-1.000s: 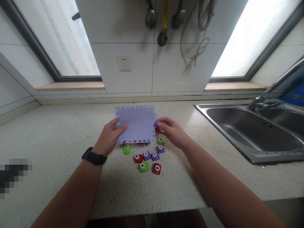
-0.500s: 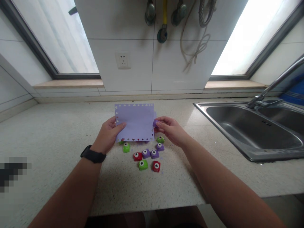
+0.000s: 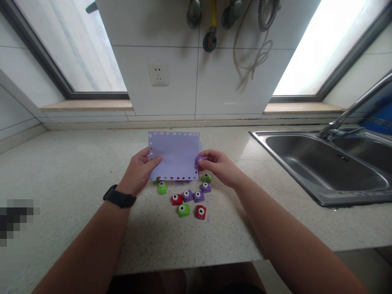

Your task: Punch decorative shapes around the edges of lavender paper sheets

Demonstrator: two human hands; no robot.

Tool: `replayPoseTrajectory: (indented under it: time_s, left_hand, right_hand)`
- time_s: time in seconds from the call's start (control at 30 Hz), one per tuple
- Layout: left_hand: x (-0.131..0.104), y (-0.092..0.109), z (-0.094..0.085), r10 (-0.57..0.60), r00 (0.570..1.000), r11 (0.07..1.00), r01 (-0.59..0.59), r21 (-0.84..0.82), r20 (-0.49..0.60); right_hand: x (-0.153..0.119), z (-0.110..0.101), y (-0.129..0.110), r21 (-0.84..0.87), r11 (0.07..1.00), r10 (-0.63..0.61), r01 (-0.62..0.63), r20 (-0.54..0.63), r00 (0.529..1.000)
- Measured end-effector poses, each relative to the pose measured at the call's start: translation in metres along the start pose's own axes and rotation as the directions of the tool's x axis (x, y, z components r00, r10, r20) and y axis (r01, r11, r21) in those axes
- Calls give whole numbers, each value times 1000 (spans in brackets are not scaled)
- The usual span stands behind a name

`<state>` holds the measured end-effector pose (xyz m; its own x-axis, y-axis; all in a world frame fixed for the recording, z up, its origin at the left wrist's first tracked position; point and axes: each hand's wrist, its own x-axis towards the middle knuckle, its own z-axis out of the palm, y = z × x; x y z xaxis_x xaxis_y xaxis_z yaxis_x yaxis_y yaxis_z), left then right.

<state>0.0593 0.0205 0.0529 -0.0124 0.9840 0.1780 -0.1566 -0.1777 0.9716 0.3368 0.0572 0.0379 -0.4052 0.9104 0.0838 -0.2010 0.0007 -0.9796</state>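
Observation:
A sheet of purple paper (image 3: 174, 156) is held up above the counter, with small cut-out shapes along its top, left and bottom edges and a few low on its right edge. My left hand (image 3: 141, 168) grips its left side, thumb in front. In my right hand (image 3: 218, 166) is a purple craft punch (image 3: 199, 160), pinched at the sheet's right edge. Below the paper lie several more punches: a green punch (image 3: 183, 210), a red punch (image 3: 200, 212), another red punch (image 3: 177, 199) and a purple punch (image 3: 199, 196). Tiny purple paper bits lie near them.
The speckled stone counter (image 3: 76, 171) runs to a tiled wall. On the right is a steel sink (image 3: 318, 196) with a faucet (image 3: 332, 127). A wall socket (image 3: 158, 74), pipe valves (image 3: 210, 41) and a looped cord (image 3: 255, 61) are on the wall ahead.
The purple punch in my right hand has turned and shows more of its body in front of the paper's right edge. My left hand keeps its hold; the whole view has shifted slightly.

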Motion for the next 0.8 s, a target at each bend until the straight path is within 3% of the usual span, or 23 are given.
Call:
replayPoseTrajectory:
  time_s: [0.57,0.8]
  left_hand:
    - [0,-1,0,12,1000,1000,-12,4,-13]
    - [-1,-2,-1,20,1000,999,-20,38,-14]
  right_hand:
    - [-1,5,-4,65,996,56,-57,15,998]
    - [0,6,-5,106,994,30,-28,-17,999]
